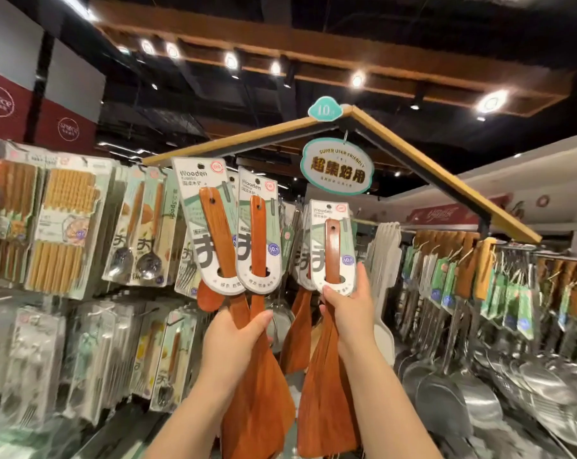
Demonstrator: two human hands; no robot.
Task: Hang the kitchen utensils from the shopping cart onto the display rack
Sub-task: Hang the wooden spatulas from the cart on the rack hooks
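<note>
Reddish-brown wood: three turners, each on a grey-white card printed "Wooden", all held up in front of the display rack [429, 180], a roof-shaped frame with pale wood trim.

- Left turner [219, 233] and second turner [258, 240]: side by side and fanned slightly apart at the cards. The left hand [234, 339] grips both, fingers curled round their necks just above the blades, which hang below the fist.
- Third turner [332, 250]: upright. The right hand [350, 313] holds it, thumb pressed on the card's lower edge and fingers behind it. Whether its card hole sits on a hook cannot be told.
- Hanging turners [297, 332]: same kind, just behind the third.
- Oval sign [337, 167]: suspended under the rack's peak, with a round price tag [325, 109] above it.
- Chopstick packs [68, 226] and spoon packs [138, 233]: on the wall to the left.
- Steel ladles [462, 376]: hung in rows to the right.
</note>
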